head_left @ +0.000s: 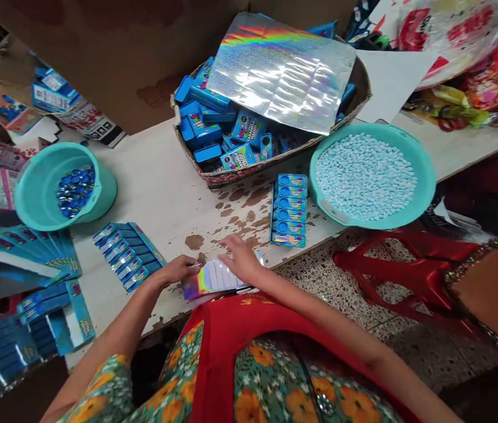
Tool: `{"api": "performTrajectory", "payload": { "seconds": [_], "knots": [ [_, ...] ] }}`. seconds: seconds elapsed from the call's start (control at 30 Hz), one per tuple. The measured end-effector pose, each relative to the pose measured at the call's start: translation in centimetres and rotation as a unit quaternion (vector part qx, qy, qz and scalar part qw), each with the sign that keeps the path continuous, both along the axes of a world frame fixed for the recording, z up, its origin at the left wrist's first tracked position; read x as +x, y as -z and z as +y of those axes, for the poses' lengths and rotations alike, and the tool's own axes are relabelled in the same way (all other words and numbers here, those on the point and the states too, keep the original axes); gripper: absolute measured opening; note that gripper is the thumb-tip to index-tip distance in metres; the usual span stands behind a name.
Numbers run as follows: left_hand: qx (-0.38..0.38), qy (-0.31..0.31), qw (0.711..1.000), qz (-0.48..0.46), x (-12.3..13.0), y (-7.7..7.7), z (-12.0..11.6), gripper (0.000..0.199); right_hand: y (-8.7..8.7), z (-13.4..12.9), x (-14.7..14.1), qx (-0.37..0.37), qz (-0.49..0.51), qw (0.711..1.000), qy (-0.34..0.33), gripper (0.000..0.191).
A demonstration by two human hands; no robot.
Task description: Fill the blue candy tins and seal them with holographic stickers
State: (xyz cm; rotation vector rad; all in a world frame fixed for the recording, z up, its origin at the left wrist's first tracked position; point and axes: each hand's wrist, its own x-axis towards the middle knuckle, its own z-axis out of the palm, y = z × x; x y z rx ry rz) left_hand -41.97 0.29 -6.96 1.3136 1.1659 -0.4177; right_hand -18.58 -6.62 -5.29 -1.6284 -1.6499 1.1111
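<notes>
At the table's front edge, a shiny holographic sheet (pixel 214 278) with raised, ridged rows lies close against my red apron. My left hand (pixel 177 270) pinches the sheet's left end between thumb and fingers. Over its right part is my right hand (pixel 244 259), a little smeared by motion, its fingers apart and holding nothing I can see. Left of my left hand rests a tray of blue boxes (pixel 126 256) in a row. Beyond my right hand stands another row of small blue boxes (pixel 290 210) with round openings.
A torn cardboard box (pixel 214 179) of blue boxes stands at the back, a large holographic sheet (pixel 284 76) over it. A turquoise tub (pixel 427 176) holds pale blue candies; a turquoise bucket (pixel 33 194) holds shiny blue discs. A red stool (pixel 390 270) stands at right.
</notes>
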Motion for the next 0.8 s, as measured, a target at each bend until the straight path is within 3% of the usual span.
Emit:
{"api": "performTrajectory", "payload": {
  "seconds": [0.07,0.13,0.23,0.33,0.43,0.53,0.6,0.67,0.8],
  "knots": [
    [0.038,-0.04,0.999,0.003,0.1,0.5,-0.8,0.032,1.8,0.7,-3.2,-0.048,-0.037,0.989,-0.134,0.044],
    [0.063,-0.063,0.996,0.0,0.1,1.0,-1.2,0.03,3.3,0.7,-5.3,-0.078,-0.08,0.969,-0.222,0.058],
    [0.06,-0.101,0.993,-0.01,-0.1,1.6,-1.4,0.029,4.5,-0.2,-6.1,-0.08,-0.111,0.948,-0.287,0.069],
    [0.042,-0.137,0.99,-0.01,-0.4,2.4,-1.5,0.028,4.3,-0.9,-5.4,-0.078,-0.121,0.933,-0.33,0.07],
    [0.049,-0.139,0.989,0.003,-0.3,3.0,-1.5,0.028,3.7,-0.8,-4.7,-0.078,-0.124,0.93,-0.338,0.055],
    [0.064,-0.133,0.989,0.008,0.0,2.9,-1.2,0.027,3.4,-0.2,-4.4,-0.06,-0.103,0.946,-0.302,0.032],
    [0.071,-0.126,0.99,-0.001,0.2,2.6,-1.0,0.027,3.5,0.2,-4.5,-0.057,-0.086,0.96,-0.26,0.036],
    [0.069,-0.121,0.99,-0.009,0.3,2.3,-0.9,0.027,3.8,0.3,-4.8,-0.071,-0.086,0.967,-0.228,0.052],
    [0.033,-0.133,0.99,-0.008,0.4,2.2,-1.2,0.027,4.2,-0.1,-5.3,-0.101,-0.105,0.95,-0.275,0.061]
  ]
}}
